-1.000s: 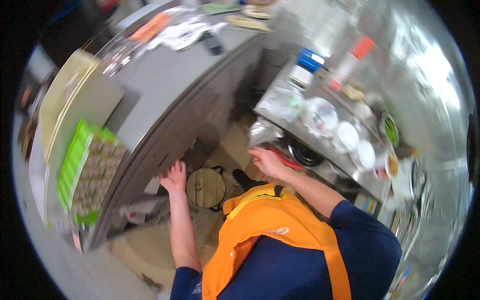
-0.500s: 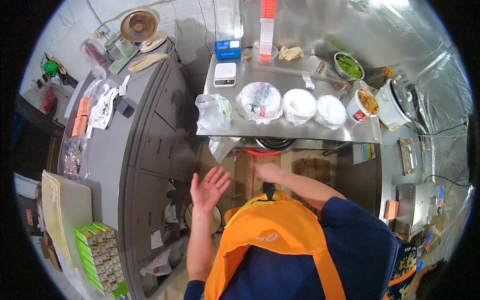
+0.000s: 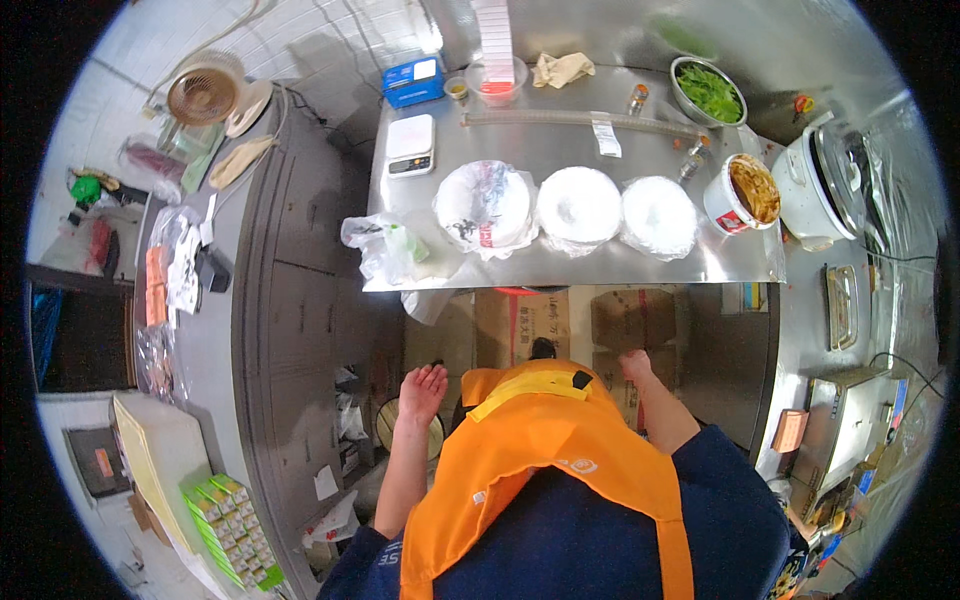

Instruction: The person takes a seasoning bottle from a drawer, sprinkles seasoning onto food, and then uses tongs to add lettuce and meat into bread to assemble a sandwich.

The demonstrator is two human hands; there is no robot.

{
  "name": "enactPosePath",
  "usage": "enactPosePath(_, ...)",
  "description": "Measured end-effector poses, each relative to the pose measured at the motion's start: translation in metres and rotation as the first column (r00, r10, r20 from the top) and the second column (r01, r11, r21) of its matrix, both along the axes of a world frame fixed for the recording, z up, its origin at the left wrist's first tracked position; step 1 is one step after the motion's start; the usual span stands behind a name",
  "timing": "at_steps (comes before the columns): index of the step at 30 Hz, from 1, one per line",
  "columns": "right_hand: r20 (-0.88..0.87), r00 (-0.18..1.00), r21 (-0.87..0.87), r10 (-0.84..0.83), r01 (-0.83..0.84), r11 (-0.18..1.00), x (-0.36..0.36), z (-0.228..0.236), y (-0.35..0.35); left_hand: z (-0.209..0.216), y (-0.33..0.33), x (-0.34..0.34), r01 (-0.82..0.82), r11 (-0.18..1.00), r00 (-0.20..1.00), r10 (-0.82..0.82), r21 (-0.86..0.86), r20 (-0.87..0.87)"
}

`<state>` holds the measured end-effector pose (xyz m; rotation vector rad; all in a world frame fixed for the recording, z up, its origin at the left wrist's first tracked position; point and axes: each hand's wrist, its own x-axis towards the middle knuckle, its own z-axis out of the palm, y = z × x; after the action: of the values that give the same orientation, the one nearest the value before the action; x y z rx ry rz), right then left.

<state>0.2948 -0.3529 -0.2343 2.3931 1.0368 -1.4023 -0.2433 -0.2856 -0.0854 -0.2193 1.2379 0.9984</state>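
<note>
My left hand (image 3: pixel 422 392) hangs in the air left of my orange apron (image 3: pixel 560 425), palm up, its fingers loosely bent and holding nothing. To the right of the apron, below the steel table's front edge, is my right hand (image 3: pixel 634 366); its fingers are turned down and mostly hidden. Neither hand touches the table (image 3: pixel 590 272). Along its front stand a crumpled clear plastic bag (image 3: pixel 385 248), a bowl wrapped in a printed plastic bag (image 3: pixel 485 208), two more plastic-wrapped white bowls (image 3: pixel 579 210) (image 3: pixel 659 217), and a white tub of brownish-orange food (image 3: pixel 741 196).
Farther back on the table are a kitchen scale (image 3: pixel 410 146), a blue box (image 3: pixel 413 82), a cloth (image 3: pixel 562 69) and a bowl of green leaves (image 3: pixel 709 92). A white cooker (image 3: pixel 808 190) stands at right. Grey cabinets (image 3: pixel 290 350) flank my left; cardboard (image 3: pixel 530 325) lies under the table.
My right hand has swung from in front of the apron out to the right. My left hand has dropped slightly, its fingers more bent. The view has shifted, with the table appearing nearer.
</note>
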Motion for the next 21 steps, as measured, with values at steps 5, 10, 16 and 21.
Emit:
enactPosePath(5, -0.024, 0.996, 0.122, -0.082, 0.084, 0.989, -0.012, -0.012, -0.035, 0.014, 0.071, 0.064, 0.555, 0.832, 0.789, -0.518, 0.020, -0.330)
enactPosePath(10, -0.019, 1.000, 0.201, -0.011, 0.014, 0.979, 0.001, -0.096, -0.097, 0.053, 0.138, 0.116, 0.904, 0.411, 0.415, -0.769, 0.122, -0.487)
enactPosePath(16, -0.167, 0.862, 0.222, -0.479, 0.506, 0.833, -0.039, 0.014, -0.051, 0.059, 0.201, 0.164, 0.922, 0.137, 0.330, -0.765, 0.361, -0.553)
enactPosePath(21, -0.216, 0.717, 0.222, -0.663, 0.697, 0.681, -0.058, 0.010, -0.066, 0.065, 0.242, 0.192, 0.925, -0.129, 0.124, -0.787, 0.358, -0.604)
